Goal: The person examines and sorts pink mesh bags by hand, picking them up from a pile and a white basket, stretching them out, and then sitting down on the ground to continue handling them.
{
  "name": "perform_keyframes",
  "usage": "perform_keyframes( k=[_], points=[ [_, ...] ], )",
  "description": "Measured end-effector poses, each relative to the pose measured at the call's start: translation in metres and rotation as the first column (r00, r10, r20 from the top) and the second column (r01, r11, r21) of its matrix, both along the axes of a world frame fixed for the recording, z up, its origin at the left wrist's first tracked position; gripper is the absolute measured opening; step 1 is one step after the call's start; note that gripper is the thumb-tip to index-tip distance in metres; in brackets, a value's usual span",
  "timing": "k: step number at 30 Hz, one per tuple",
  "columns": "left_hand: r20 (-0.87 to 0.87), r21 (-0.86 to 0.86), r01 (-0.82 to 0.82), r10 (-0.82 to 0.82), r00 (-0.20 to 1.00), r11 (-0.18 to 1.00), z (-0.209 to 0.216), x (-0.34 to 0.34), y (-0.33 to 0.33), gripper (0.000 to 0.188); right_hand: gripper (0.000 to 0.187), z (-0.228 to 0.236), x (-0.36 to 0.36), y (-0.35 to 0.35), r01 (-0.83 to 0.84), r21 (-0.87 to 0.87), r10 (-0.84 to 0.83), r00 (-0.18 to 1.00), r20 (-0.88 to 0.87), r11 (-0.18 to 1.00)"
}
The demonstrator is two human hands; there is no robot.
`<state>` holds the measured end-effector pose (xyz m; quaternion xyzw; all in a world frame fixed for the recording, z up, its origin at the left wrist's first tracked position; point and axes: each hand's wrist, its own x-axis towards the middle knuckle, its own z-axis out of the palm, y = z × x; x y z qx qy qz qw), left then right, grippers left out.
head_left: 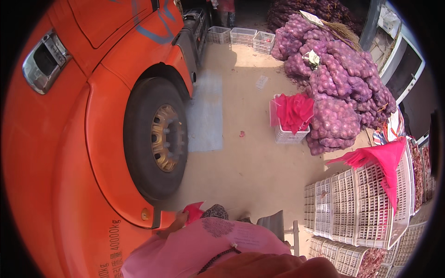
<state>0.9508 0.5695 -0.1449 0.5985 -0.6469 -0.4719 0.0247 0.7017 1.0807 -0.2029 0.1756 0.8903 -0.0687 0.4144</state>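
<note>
Low on the left, beside the truck's front wheel, my left hand [177,221] is closed on a piece of red cloth [193,212]. Only part of that hand shows, next to my pink top [204,243]. My right hand is out of sight. Ahead and to the right, a heap of bright pink-red cloth [295,112] lies on a white plastic crate [291,135]. Full net sacks of purple-red onions [333,120] are piled right behind it.
An orange truck [69,153] with a large black wheel [139,139] fills the left side. Stacked white slatted crates [333,208] stand at right, pink-red cloth [389,167] draped over them. A grey stool-like thing [272,224] is near me. More crates [243,37] and a person [227,10] are far off.
</note>
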Motion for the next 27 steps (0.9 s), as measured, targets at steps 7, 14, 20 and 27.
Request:
perform_keyframes(
  k=[7,14,20,27],
  points=[
    [0.038,-0.075,0.073,-0.071,0.997,0.995,-0.076,-0.169,-0.094,0.028,0.044,0.05,-0.158,-0.068,-0.105,0.079,0.109,0.992,-0.057,0.991],
    [-0.173,-0.068,0.107,-0.117,0.978,0.992,-0.103,-0.38,-0.227,0.023,0.042,0.058,-0.25,-0.158,-0.065,0.204,0.055,0.997,0.051,0.977],
    [-0.351,0.037,0.202,-0.176,0.92,0.979,-0.053,-0.576,-0.305,0.019,0.039,0.023,-0.289,-0.223,-0.031,0.114,0.011,0.984,0.178,0.993],
    [-0.355,-0.071,0.511,-0.5,0.79,0.857,-0.054,-0.786,-0.32,0.017,0.038,-0.054,-0.346,-0.308,-0.03,-0.08,0.061,0.908,0.415,0.996]
  ],
)
